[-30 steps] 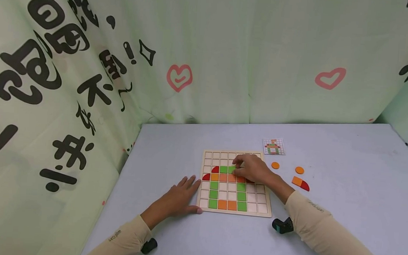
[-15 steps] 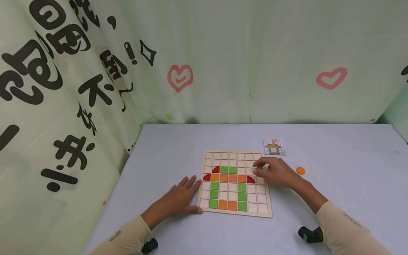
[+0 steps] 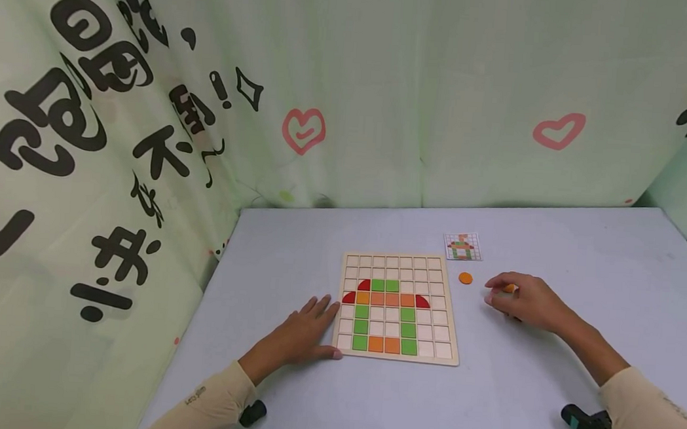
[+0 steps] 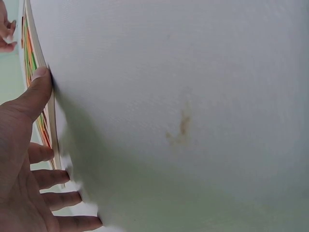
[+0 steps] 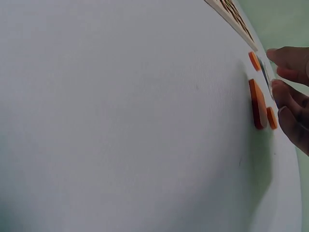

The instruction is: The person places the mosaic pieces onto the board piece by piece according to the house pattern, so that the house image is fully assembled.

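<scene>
A wooden grid board lies on the table, with green, orange and red tiles set in several of its squares. My left hand rests at the board's left edge, fingers spread and thumb on the near corner; the left wrist view shows that thumb against the rim. Above the loose pieces to the right of the board hovers my right hand, thumb and fingertips apart. It partly covers an orange disc. In the right wrist view, an orange square and red quarter-round piece lie below the fingers, hidden in the head view.
Another orange disc lies between the board and my right hand. A small pattern card is beyond the board's far right corner. A pale green curtain hangs behind the white table.
My right hand has moved from over the board's tiles rightward to the loose pieces, uncovering the red tile at the row's right end. The left hand has stayed in place.
</scene>
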Tool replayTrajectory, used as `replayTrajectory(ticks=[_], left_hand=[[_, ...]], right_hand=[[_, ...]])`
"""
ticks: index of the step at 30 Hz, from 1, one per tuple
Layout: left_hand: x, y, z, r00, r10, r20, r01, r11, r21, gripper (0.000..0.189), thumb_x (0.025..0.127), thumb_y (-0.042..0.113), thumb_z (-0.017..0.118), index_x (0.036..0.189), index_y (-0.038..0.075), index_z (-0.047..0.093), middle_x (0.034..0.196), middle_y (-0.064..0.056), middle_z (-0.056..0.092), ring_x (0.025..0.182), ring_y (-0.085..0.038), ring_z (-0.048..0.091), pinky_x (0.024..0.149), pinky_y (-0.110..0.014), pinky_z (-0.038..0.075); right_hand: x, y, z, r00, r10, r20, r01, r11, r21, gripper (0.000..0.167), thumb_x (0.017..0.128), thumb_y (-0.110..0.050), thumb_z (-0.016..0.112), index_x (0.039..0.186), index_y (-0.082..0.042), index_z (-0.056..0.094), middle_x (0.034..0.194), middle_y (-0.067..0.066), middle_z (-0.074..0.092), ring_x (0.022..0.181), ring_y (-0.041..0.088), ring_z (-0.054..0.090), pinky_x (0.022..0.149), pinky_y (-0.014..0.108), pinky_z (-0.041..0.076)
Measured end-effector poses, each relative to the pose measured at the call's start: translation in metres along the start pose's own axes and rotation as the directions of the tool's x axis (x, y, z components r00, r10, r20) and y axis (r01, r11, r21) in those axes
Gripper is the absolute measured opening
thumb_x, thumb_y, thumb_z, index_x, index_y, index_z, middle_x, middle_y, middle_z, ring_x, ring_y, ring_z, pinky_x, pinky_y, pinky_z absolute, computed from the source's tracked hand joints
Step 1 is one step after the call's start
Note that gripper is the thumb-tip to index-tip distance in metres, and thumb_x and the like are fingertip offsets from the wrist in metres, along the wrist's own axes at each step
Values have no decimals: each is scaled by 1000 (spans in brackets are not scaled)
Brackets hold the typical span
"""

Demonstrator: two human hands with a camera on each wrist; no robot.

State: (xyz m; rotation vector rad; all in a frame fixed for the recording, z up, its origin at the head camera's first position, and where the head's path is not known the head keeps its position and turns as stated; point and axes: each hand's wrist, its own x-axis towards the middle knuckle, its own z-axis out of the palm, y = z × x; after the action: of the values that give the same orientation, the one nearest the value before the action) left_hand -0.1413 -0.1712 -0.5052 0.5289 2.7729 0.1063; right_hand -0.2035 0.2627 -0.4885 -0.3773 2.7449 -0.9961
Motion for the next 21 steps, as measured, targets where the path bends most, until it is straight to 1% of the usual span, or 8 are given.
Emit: replayTrajectory(ticks=[3, 6, 8, 10, 12, 14, 17, 21], left_hand=[[0, 0, 0, 1000, -1, 2, 1, 1000, 2, 99, 82, 66, 70, 159, 17, 30, 165, -10, 30, 151, -37, 29, 107, -62, 42], [-1, 1, -2, 1000, -2, 5, 2, 1000, 4, 99, 82, 65, 70, 159, 17, 30, 165, -10, 30, 151, -37, 29, 107, -62, 42], [-1, 2, -3, 1000, -4, 5, 4, 1000, 4, 99, 82, 65, 71, 159, 17, 30, 165, -10, 30, 151, -37, 29, 107, -62, 42], [-2, 2, -4, 1000, -3, 5, 3, 1000, 5, 99, 82, 64, 71, 159, 17, 31, 165, -10, 30, 151, -37, 30, 107, -62, 42], [-2, 3, -6, 1000, -3, 3, 3, 1000, 9, 98, 82, 64, 71, 159, 17, 31, 164, -10, 31, 150, -37, 30, 106, -62, 43], [-2, 3, -6, 1000, -1, 1, 1, 1000, 15, 98, 82, 64, 71, 159, 17, 32, 164, -10, 31, 150, -37, 31, 106, -62, 43], [-2, 4, -7, 1000, 0, -2, 0, 1000, 20, 98, 82, 64, 71, 158, 17, 32, 164, -11, 32, 150, -37, 31, 106, -62, 44], [-2, 3, -6, 1000, 1, -4, -1, 1000, 22, 98, 82, 64, 71, 158, 17, 32, 164, -11, 32, 150, -37, 32, 105, -62, 44]], right_hand=[[-7, 11, -4, 1000, 8, -23, -10, 998, -56, 37, 87, -21, 78, 115, 0, 68, 106, 16, 68, 68, 15, 57, 57, 25, 45], [-14, 20, -6, 999, 7, -40, -12, 994, -112, 39, 83, -21, 81, 113, 2, 70, 105, 17, 69, 83, 23, 60, 65, 29, 47], [-18, 24, -7, 999, 15, -40, -21, 991, -135, 40, 82, -21, 82, 112, 3, 69, 104, 18, 69, 94, 31, 60, 72, 37, 51], [-21, 28, -7, 999, 30, -41, -35, 989, -141, 40, 83, -21, 82, 112, 4, 69, 104, 18, 69, 100, 37, 60, 78, 48, 53], [-23, 29, -6, 998, 45, -49, -52, 988, -147, 40, 83, -21, 81, 112, 4, 69, 105, 20, 69, 103, 41, 59, 85, 56, 51], [-25, 31, -5, 997, 55, -59, -63, 987, -147, 40, 84, -21, 80, 113, 4, 70, 106, 22, 69, 104, 43, 58, 86, 60, 49], [-28, 31, -2, 995, 57, -85, -69, 987, -144, 36, 84, -20, 80, 112, 2, 72, 105, 22, 69, 104, 43, 58, 84, 59, 49], [-31, 31, 1, 991, 61, -116, -77, 987, -140, 33, 84, -17, 79, 111, 1, 74, 105, 22, 68, 101, 40, 58, 76, 46, 51]])
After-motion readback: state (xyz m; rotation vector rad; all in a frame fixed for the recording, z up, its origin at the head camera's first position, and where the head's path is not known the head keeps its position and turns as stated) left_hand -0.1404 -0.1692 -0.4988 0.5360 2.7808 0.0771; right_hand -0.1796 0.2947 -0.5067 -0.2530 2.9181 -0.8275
